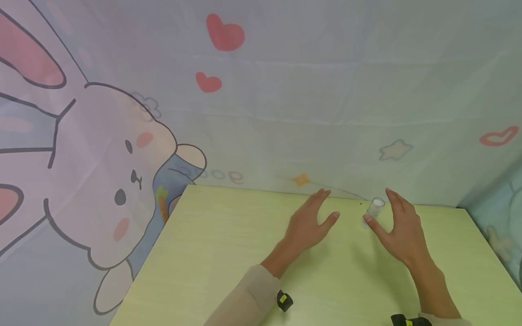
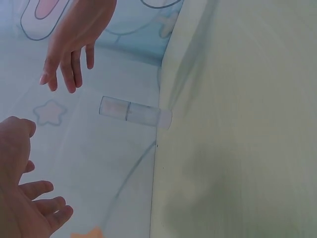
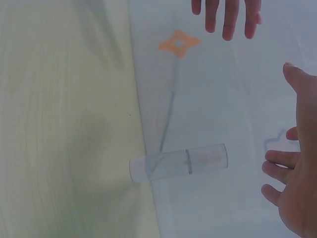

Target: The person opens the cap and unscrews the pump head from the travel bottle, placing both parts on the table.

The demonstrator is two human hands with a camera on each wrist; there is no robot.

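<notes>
A clear, cylindrical container (image 1: 375,207) stands upright on the table near its back edge. The wrist views show it as a see-through tube (image 2: 141,113) with a dark seam ring partway along and a frosted base end. Just right of it in the head view, my right hand (image 1: 401,233) hovers with fingers extended, and its thumb overlaps the container's lower part; the right wrist view shows that hand (image 3: 299,173) apart from it. My left hand (image 1: 306,228) is held above the table to the left, thumb spread from straight fingers, holding nothing.
The pale yellow-green table (image 1: 228,235) meets a hanging printed cloth (image 1: 306,90) at its back edge. A large cartoon rabbit and hearts decorate the cloth. More cloth (image 1: 497,208) hangs along the right side. Black straps with yellow marks sit at both wrists.
</notes>
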